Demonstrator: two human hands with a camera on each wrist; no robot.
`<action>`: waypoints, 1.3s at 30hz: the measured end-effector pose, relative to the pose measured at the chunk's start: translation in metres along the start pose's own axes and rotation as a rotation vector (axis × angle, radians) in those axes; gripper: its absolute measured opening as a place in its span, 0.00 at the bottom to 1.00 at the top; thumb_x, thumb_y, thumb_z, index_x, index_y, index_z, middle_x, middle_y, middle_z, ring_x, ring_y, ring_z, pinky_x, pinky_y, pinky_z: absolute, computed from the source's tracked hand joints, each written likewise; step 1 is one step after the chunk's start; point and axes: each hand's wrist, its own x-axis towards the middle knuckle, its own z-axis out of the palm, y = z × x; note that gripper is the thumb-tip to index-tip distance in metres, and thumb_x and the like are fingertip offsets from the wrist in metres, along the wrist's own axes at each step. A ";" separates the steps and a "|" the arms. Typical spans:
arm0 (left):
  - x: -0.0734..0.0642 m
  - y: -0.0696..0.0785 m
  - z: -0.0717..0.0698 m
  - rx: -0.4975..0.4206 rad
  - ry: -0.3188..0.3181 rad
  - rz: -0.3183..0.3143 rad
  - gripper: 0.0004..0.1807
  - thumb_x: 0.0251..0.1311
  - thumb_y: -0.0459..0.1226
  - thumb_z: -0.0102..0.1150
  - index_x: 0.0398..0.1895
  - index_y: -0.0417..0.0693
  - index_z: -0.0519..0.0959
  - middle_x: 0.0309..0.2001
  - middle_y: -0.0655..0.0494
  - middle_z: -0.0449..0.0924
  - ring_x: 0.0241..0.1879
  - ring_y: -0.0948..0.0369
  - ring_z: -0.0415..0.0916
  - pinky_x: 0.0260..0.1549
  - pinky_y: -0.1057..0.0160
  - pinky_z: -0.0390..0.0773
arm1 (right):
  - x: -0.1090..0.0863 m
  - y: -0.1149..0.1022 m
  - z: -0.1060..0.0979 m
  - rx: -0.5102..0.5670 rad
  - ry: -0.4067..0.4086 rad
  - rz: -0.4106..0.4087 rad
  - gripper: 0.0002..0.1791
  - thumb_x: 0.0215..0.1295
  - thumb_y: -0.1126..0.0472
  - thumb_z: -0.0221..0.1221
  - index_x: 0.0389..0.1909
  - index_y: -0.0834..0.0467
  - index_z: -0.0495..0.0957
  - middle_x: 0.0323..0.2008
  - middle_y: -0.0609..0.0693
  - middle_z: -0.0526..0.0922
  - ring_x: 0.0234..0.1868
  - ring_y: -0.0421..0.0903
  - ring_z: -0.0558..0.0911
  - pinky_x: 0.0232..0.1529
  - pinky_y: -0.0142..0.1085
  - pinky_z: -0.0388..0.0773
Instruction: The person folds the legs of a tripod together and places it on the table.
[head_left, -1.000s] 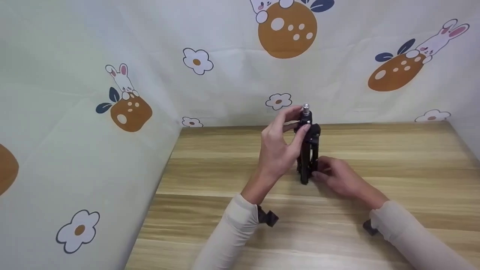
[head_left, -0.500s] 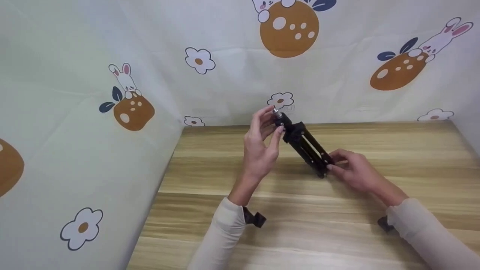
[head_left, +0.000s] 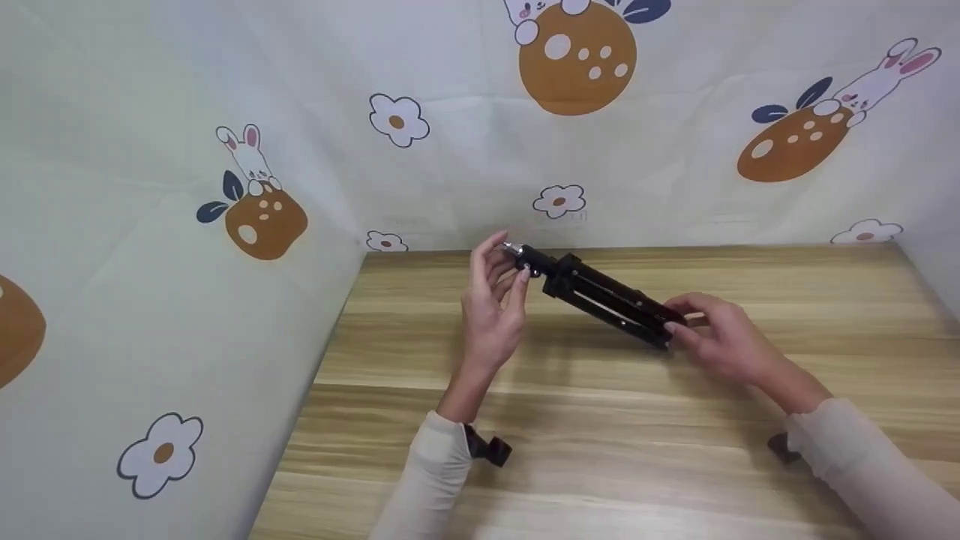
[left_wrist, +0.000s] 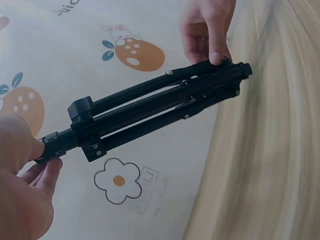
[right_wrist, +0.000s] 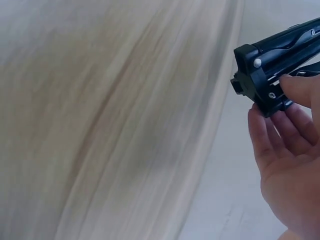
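Note:
A folded black tripod with a silver screw tip is held slantwise above the wooden table, its tip end up to the left. My left hand pinches the narrow neck just below the silver tip, between thumb and fingers. At the other end, my right hand grips the ends of the folded legs. In the left wrist view the tripod lies across the picture with its legs together. The right wrist view shows the tripod's leg-end hub between thumb and fingers.
The wooden table meets a cloth wall printed with rabbits, oranges and flowers close behind the tripod. Another cloth wall runs along the left side. A small black mount sits at the left wrist.
The tripod has tipped from nearly upright to a low slant, its silver tip swinging left and down. My left hand moved left with it; my right hand shifted slightly right.

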 end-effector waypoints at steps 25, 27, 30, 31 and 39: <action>-0.023 -0.037 -0.025 0.018 -0.061 -0.119 0.29 0.65 0.24 0.72 0.69 0.37 0.76 0.62 0.40 0.83 0.62 0.49 0.85 0.68 0.59 0.86 | -0.004 0.003 -0.013 -0.174 0.155 -0.110 0.13 0.72 0.65 0.70 0.55 0.56 0.88 0.50 0.51 0.91 0.51 0.47 0.86 0.54 0.11 0.72; -0.024 -0.041 -0.027 0.024 -0.059 -0.123 0.28 0.64 0.23 0.71 0.68 0.35 0.77 0.62 0.40 0.83 0.61 0.48 0.85 0.68 0.59 0.86 | -0.004 0.002 -0.013 -0.178 0.167 -0.122 0.14 0.72 0.65 0.70 0.56 0.56 0.87 0.50 0.51 0.91 0.51 0.47 0.85 0.55 0.12 0.71; -0.026 -0.046 -0.028 0.028 -0.052 -0.146 0.27 0.63 0.22 0.71 0.66 0.34 0.78 0.61 0.39 0.84 0.61 0.49 0.86 0.67 0.60 0.87 | -0.003 0.002 -0.013 -0.186 0.172 -0.132 0.15 0.72 0.66 0.70 0.57 0.56 0.87 0.51 0.52 0.90 0.52 0.47 0.85 0.55 0.12 0.71; -0.027 -0.047 -0.029 0.032 -0.051 -0.158 0.27 0.63 0.22 0.71 0.66 0.34 0.78 0.61 0.39 0.84 0.60 0.49 0.86 0.67 0.61 0.87 | -0.003 0.001 -0.013 -0.187 0.173 -0.132 0.15 0.72 0.66 0.70 0.57 0.56 0.86 0.51 0.52 0.90 0.52 0.47 0.85 0.55 0.12 0.70; -0.035 -0.061 -0.034 0.064 -0.072 -0.286 0.26 0.59 0.22 0.72 0.62 0.35 0.82 0.60 0.37 0.85 0.58 0.46 0.88 0.65 0.59 0.88 | -0.002 0.001 -0.009 -0.180 0.195 -0.156 0.16 0.70 0.70 0.70 0.57 0.60 0.87 0.51 0.54 0.90 0.53 0.49 0.85 0.58 0.10 0.68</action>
